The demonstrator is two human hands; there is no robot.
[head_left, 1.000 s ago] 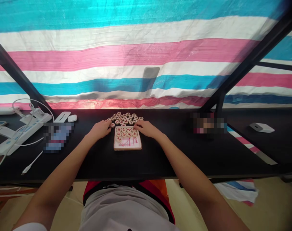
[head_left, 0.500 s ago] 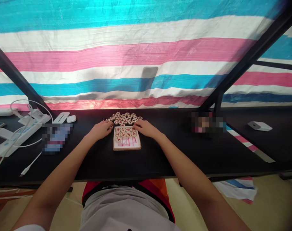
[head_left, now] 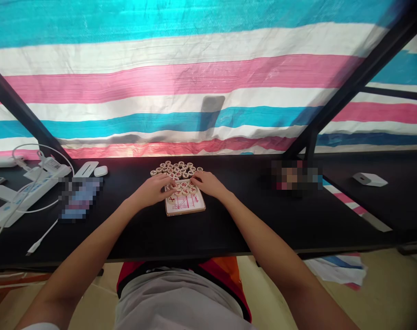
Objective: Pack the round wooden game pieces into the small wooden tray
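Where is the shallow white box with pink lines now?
In the head view, the box sits near centre on the black tabletop, left hand over its far left corner, right hand at its far right.

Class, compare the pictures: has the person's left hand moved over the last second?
Yes. The left hand has moved to the right, farther from the white power strip, and now reaches over the shallow box.

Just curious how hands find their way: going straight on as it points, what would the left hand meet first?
The left hand would probably meet the round cream pieces with red markings in the shallow, square white box; whether it touches them now is unclear.
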